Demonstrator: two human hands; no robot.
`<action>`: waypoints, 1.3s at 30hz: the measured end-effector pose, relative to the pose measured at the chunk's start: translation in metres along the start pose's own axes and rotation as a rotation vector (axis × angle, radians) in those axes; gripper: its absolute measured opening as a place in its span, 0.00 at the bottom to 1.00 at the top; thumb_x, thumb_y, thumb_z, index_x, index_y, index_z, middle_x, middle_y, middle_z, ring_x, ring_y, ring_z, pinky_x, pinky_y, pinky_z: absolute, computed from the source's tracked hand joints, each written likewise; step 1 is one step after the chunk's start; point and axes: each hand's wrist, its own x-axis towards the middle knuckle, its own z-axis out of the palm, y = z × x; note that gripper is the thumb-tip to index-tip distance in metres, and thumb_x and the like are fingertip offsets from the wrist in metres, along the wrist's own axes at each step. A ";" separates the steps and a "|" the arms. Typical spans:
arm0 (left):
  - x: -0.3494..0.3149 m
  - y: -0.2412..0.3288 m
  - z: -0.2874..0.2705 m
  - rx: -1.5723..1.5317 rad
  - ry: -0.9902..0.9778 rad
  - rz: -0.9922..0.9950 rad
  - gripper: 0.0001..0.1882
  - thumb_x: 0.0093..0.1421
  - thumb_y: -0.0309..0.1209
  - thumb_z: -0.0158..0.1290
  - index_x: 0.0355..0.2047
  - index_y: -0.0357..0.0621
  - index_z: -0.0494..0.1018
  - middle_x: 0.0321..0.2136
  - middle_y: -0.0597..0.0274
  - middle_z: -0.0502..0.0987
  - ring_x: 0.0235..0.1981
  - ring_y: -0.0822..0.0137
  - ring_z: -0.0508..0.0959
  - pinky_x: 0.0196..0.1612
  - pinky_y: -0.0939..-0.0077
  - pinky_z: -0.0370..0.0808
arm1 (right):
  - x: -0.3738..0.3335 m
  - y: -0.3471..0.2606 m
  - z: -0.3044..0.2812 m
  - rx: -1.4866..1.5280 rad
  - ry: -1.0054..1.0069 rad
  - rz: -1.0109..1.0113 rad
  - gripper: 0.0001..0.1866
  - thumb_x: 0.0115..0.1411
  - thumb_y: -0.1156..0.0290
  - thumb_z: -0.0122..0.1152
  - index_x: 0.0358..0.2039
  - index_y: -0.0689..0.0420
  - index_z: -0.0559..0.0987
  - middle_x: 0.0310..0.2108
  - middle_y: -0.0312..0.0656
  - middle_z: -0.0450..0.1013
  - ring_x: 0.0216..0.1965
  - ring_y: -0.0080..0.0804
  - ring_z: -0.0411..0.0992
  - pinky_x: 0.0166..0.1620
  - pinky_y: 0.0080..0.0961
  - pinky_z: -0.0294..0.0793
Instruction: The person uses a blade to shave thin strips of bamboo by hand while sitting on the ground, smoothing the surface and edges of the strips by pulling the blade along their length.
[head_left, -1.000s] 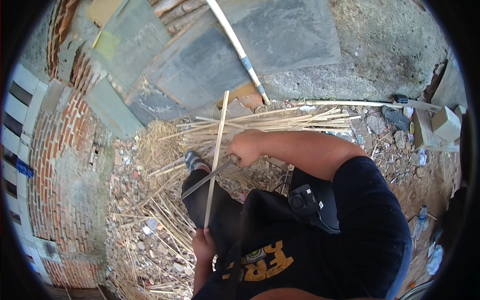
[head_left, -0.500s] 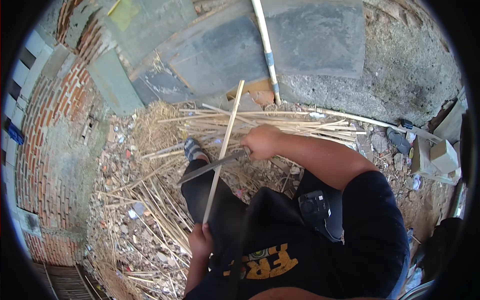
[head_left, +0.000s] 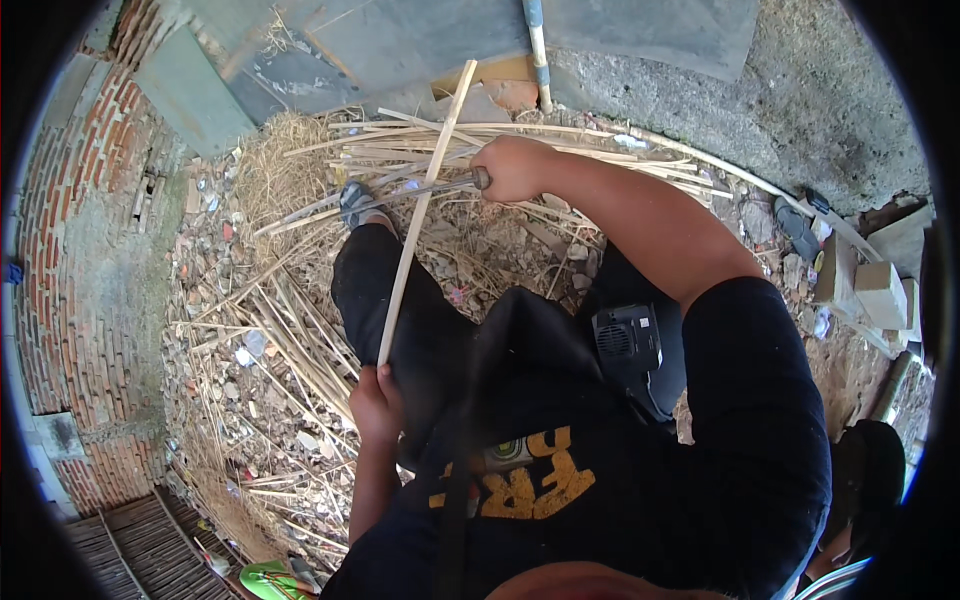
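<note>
A long pale bamboo strip (head_left: 408, 262) slants up and away over my left leg. My left hand (head_left: 377, 402) is closed around its near end, the thumb lying along it. A long-bladed knife (head_left: 448, 186) is in my right hand (head_left: 513, 168), whose fingers are wrapped round the handle. Its dark blade lies nearly level across the upper half of the strip and seems to touch it. The blade's tip is hard to make out against the litter near my left foot in a striped sandal (head_left: 357, 205).
More bamboo strips lie in a pile (head_left: 650, 165) by the far wall, and others (head_left: 300, 345) lie scattered at left. Rubble and dry straw (head_left: 280, 170) cover the ground. Pale blocks (head_left: 882, 290) stand at right, a brick wall (head_left: 75, 260) at left. A black device (head_left: 628, 338) sits at my waist.
My right hand has moved the knife away from me along the bamboo strip, and the blade has turned closer to level. My left hand keeps its hold. The whole view has shifted.
</note>
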 end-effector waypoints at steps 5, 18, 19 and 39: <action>-0.004 -0.006 0.000 -0.011 -0.006 -0.024 0.19 0.70 0.40 0.45 0.26 0.40 0.67 0.17 0.40 0.72 0.23 0.35 0.75 0.25 0.47 0.68 | -0.005 -0.014 -0.003 0.056 0.055 0.001 0.11 0.47 0.65 0.62 0.30 0.55 0.80 0.30 0.49 0.78 0.36 0.51 0.78 0.40 0.47 0.76; -0.007 -0.011 0.001 -0.062 0.038 0.028 0.18 0.70 0.39 0.46 0.26 0.39 0.67 0.17 0.43 0.72 0.21 0.39 0.75 0.24 0.51 0.69 | -0.013 -0.045 -0.021 -0.081 -0.021 0.036 0.10 0.49 0.66 0.61 0.34 0.50 0.82 0.33 0.45 0.80 0.39 0.45 0.79 0.44 0.43 0.77; -0.005 -0.010 0.000 -0.077 0.033 0.028 0.18 0.70 0.39 0.46 0.26 0.39 0.68 0.17 0.43 0.73 0.21 0.38 0.75 0.24 0.51 0.69 | -0.017 -0.051 -0.024 -0.135 -0.065 0.050 0.11 0.50 0.66 0.61 0.35 0.50 0.82 0.34 0.45 0.80 0.40 0.45 0.79 0.45 0.43 0.77; 0.006 -0.008 -0.014 -0.112 -0.068 0.081 0.22 0.72 0.41 0.44 0.24 0.38 0.66 0.14 0.45 0.69 0.17 0.43 0.71 0.22 0.54 0.65 | 0.014 0.049 -0.003 0.114 0.178 0.106 0.12 0.49 0.67 0.60 0.34 0.57 0.81 0.33 0.50 0.79 0.38 0.48 0.78 0.44 0.42 0.77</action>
